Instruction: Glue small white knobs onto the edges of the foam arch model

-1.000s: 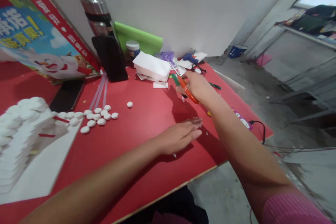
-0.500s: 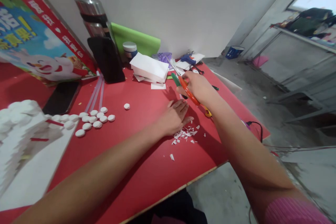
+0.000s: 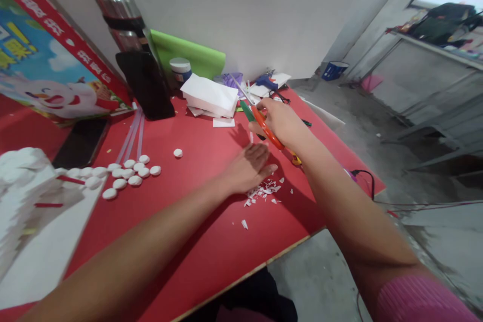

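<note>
My right hand (image 3: 277, 119) is closed on orange-handled scissors (image 3: 266, 127), held over the red table (image 3: 204, 221) with the blades toward the back. Beside the blades a green object (image 3: 247, 110) shows near my fingers; I cannot tell whether it is held too. My left hand (image 3: 251, 168) rests palm down on the table with its fingers apart. White paper scraps (image 3: 264, 190) lie in a loose pile by its thumb. A white round piece (image 3: 177, 153) sits alone to the left, and several more white pieces (image 3: 135, 180) lie farther left.
White sheets (image 3: 211, 95), a small jar (image 3: 180, 69), a blue glue gun (image 3: 266, 82) and a yellow-handled tool (image 3: 296, 160) lie around. On the left stand a flask (image 3: 121, 10), a phone (image 3: 145, 83), a colourful box (image 3: 56, 60) and a white paper structure (image 3: 24, 176).
The view has shifted slightly, so most things appear a little farther left. The scissors remain in my right hand, and my left hand stays low near the scraps.
</note>
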Available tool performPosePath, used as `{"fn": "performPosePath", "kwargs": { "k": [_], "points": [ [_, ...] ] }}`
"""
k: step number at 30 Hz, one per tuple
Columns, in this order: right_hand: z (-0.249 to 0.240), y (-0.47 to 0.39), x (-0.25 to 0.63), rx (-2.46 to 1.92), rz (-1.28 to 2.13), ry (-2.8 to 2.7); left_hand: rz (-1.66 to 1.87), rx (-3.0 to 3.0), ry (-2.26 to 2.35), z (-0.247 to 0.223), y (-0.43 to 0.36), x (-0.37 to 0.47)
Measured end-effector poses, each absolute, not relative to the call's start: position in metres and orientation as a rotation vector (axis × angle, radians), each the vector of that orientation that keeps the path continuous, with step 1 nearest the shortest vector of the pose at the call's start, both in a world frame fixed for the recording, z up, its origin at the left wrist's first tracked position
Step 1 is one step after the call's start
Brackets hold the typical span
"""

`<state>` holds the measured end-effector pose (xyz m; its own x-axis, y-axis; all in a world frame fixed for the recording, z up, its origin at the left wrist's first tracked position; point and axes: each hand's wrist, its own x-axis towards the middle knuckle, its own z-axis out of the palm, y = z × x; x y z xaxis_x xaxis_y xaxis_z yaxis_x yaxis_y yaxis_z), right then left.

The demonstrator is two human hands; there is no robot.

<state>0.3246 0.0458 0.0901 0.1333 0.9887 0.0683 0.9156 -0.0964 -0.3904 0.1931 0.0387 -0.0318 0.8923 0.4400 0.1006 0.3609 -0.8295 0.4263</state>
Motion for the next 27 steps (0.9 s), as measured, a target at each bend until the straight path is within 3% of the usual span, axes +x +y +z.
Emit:
{"fn": "performPosePath", "kwargs": {
  "k": [6,10,15,21,27],
  "points": [
    [0.088,0.04,0.325,-2.051,0.302,-1.84,0.123,2.444,0.138,-0.009,-0.002,0.183],
    [0.087,0.036,0.329,-2.051,0.295,-1.85,0.299,2.499,0.519,-0.011,-0.006,0.129],
    [0.084,0.035,0.333,-2.038,0.315,-1.873,0.455,2.825,0.949,-0.051,-0.054,0.065],
    [0.088,0.039,0.332,-1.995,0.28,-1.867,0.258,2.677,1.053,-0.055,-0.059,0.144],
    [0.103,0.034,0.33,-2.048,0.266,-1.851,0.189,2.62,0.8,-0.034,-0.038,0.221]
  ]
}}
